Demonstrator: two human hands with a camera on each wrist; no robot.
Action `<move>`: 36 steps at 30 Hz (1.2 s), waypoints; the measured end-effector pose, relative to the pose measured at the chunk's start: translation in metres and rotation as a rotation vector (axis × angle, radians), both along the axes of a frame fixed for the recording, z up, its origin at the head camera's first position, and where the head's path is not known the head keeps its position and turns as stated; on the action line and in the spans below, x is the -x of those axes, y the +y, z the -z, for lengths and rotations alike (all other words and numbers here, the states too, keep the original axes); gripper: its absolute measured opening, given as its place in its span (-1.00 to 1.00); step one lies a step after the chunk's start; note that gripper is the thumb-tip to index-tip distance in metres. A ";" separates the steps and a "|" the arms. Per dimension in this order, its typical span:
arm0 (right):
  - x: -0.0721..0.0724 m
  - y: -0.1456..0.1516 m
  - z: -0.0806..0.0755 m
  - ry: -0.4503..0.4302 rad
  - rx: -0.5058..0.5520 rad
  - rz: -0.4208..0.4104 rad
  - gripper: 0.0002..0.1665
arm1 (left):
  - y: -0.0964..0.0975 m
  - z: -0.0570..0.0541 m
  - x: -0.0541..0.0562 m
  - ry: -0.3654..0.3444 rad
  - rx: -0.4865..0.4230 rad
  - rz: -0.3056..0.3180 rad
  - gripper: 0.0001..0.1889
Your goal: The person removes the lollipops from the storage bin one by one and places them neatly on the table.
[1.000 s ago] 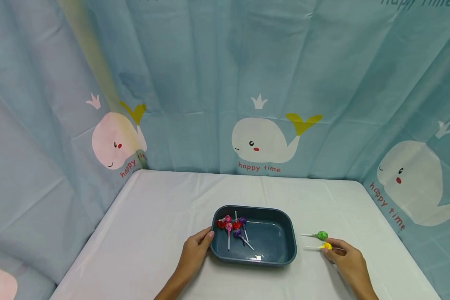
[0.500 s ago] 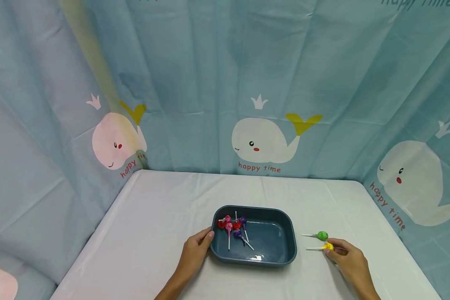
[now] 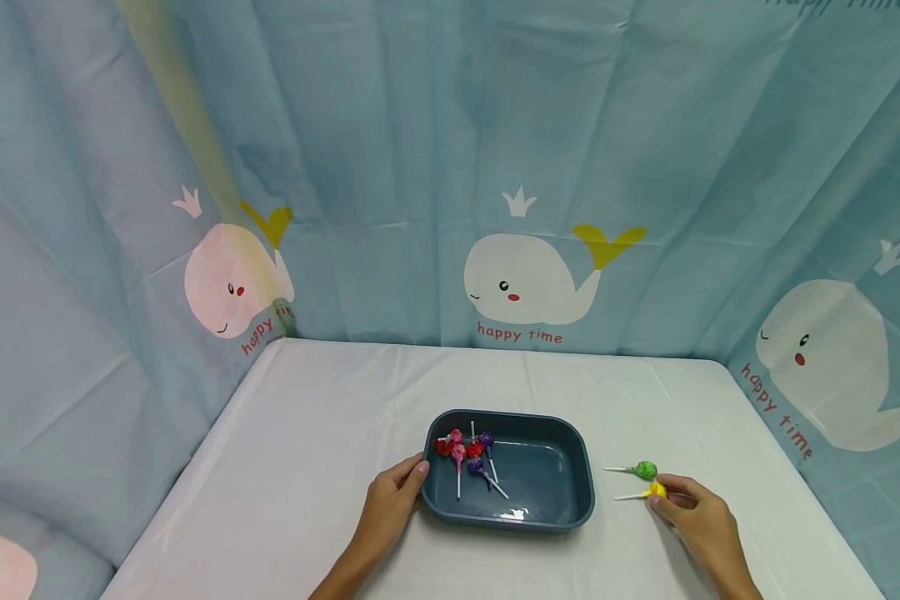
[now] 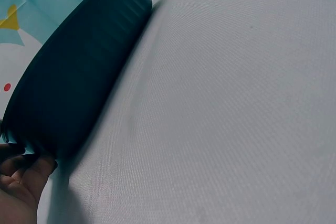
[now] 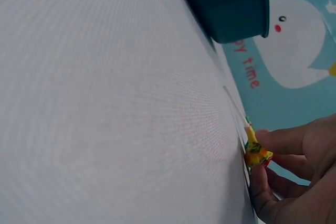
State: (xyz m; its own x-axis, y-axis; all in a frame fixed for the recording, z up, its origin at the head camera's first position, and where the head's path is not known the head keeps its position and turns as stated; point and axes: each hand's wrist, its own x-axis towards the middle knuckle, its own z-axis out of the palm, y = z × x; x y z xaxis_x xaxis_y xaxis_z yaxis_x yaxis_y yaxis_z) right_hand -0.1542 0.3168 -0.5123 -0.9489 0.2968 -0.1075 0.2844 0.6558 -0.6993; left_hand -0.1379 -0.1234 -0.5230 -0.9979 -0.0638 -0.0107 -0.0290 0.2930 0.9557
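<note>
In the head view my left hand [image 3: 392, 502] grips the left end of a dark blue-green plastic tray [image 3: 583, 492], thumb near the rim. The left wrist view shows its fingers [image 4: 38, 174] against the tray's end wall. Inside, at the left, lie several lollipops: pink [image 3: 458, 452], red [image 3: 474, 451] and purple [image 3: 476, 466]. Right of the tray, my right hand [image 3: 699, 518] pinches the yellow wrapped head of a lollipop [image 5: 256, 153] between thumb and fingers, its white stick pointing left. Just behind it a green lollipop [image 3: 646, 470] lies on the cloth, stick also leftward.
A white cloth covers the table [image 3: 330, 417]. Behind and at both sides hangs a light blue curtain [image 3: 390, 275] printed with white whales [image 3: 521, 279]. The tray's right wall stands a short way left of the two loose lollipops.
My right hand has shifted slightly to the right with the yellow lollipop, whose stick end moved the same way. The left hand, the tray and the green lollipop have stayed in place.
</note>
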 end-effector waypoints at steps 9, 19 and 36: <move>-0.003 0.001 -0.003 0.013 -0.008 0.008 -0.44 | 0.001 -0.002 -0.002 0.007 -0.005 -0.004 -0.50; -0.004 -0.003 -0.016 -0.021 0.037 0.034 -0.26 | 0.000 -0.001 -0.001 0.014 -0.022 -0.002 -0.51; -0.009 -0.031 -0.034 0.103 0.121 0.019 -0.38 | 0.001 0.000 0.001 -0.009 0.015 -0.002 -0.46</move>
